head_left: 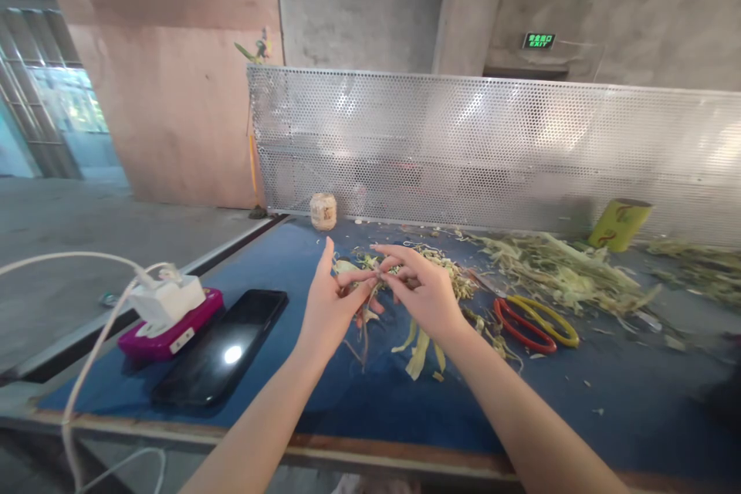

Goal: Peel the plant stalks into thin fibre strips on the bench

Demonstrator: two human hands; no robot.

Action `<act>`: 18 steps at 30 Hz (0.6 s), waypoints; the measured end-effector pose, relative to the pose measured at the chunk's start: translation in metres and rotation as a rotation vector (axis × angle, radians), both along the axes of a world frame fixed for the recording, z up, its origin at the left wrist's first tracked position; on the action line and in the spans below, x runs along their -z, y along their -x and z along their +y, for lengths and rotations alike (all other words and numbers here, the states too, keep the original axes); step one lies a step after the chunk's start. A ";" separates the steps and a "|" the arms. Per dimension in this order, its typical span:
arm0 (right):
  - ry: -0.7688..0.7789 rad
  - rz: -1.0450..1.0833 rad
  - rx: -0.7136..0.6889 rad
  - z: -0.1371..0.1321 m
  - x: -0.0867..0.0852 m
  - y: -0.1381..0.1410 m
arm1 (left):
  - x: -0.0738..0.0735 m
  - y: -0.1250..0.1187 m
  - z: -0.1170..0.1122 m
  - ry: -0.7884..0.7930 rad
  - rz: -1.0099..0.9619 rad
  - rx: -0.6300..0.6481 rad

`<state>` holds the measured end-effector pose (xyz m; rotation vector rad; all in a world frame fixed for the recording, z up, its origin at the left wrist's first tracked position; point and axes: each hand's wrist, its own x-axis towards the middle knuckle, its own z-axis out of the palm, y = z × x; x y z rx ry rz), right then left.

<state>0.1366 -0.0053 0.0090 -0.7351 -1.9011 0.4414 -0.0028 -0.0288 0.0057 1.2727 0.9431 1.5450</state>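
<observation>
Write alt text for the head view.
Left hand and right hand meet at the fingertips over plant scraps on a blue table; anything pinched is too small to identify. Scissors lie to the right, a phone and magenta power strip to the left.

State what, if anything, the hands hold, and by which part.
The left hand and right hand pinch a small thing; what it is, and the part gripped, cannot be told.
</observation>
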 end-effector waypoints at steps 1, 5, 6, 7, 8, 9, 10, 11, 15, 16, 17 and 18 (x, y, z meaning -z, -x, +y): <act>0.017 0.017 -0.019 0.000 0.000 0.000 | 0.000 0.000 0.000 0.001 0.012 -0.005; 0.089 0.060 -0.081 0.001 -0.003 -0.001 | -0.002 0.001 -0.002 -0.002 0.055 -0.034; 0.102 0.062 -0.089 0.000 -0.003 -0.002 | -0.002 0.000 -0.003 -0.007 0.066 -0.043; 0.113 0.060 -0.096 0.000 -0.004 -0.002 | -0.003 0.000 -0.003 -0.019 0.081 -0.053; 0.123 0.053 -0.101 0.000 -0.005 -0.002 | -0.003 -0.001 -0.004 -0.041 0.098 -0.066; 0.131 0.047 -0.102 0.000 -0.005 -0.002 | -0.003 -0.001 -0.005 -0.069 0.115 -0.077; 0.137 0.042 -0.101 0.000 -0.006 -0.002 | -0.004 -0.002 -0.006 -0.096 0.130 -0.086; 0.140 0.037 -0.098 0.000 -0.006 -0.002 | -0.004 -0.003 -0.008 -0.115 0.139 -0.091; 0.112 0.028 -0.075 0.001 -0.007 -0.003 | -0.006 -0.004 -0.010 -0.115 0.133 -0.072; 0.098 0.015 -0.067 0.001 -0.006 -0.003 | -0.006 -0.004 -0.011 -0.114 0.133 -0.068; 0.082 -0.002 -0.057 0.001 -0.006 -0.003 | -0.006 -0.004 -0.011 -0.116 0.135 -0.066; 0.065 -0.021 -0.049 0.001 -0.006 -0.003 | -0.006 -0.003 -0.011 -0.118 0.134 -0.064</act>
